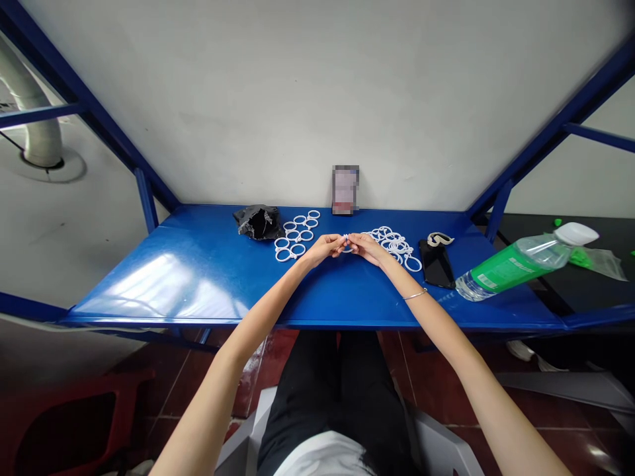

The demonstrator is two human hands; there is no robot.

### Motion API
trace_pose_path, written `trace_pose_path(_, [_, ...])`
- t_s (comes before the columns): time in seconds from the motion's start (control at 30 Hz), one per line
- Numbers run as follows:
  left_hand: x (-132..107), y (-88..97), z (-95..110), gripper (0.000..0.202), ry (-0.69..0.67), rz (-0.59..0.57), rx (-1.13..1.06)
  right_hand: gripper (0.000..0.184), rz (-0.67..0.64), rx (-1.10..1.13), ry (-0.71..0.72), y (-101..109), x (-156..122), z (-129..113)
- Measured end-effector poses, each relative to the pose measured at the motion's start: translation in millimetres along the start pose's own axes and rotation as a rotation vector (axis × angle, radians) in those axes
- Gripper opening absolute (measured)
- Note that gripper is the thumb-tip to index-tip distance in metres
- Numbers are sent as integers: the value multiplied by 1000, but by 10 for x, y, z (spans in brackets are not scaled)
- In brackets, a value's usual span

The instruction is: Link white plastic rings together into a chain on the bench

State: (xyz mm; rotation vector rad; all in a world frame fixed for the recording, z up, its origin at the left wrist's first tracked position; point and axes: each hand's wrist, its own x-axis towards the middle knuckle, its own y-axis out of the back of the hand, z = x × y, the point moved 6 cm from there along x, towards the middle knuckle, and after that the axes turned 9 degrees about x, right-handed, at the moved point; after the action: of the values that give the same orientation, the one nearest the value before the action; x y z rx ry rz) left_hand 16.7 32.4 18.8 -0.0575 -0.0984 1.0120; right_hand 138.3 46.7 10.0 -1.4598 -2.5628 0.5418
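Over the glossy blue tabletop (317, 301), the left hand (326, 247) and right hand (368, 248) meet, fingertips of both pinched on a small white circular ring (348, 250), seemingly plastic though partly hidden, between side-by-side white rings (293, 235) and an overlapping white ring heap (395, 245).

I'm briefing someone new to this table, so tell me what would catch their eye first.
Probably the green-labelled bottle, which looms large and looks slanted at the right end of the blue table. Next come the left hand and right hand, meeting mid-table and pinching a white ring. Flanking them are the spread-out rings on the left and a jumbled heap of rings on the right.
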Motion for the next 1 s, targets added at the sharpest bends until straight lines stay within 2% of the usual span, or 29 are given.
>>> trace_pose_path(0.5, [1,36,-23,55,-104,93,179,43,-13,-195,63,-18,-31,-50])
trace_pose_path(1.0, [-29,46,26,57,-137,154,228,49,16,-329,154,-75,-55,-122])
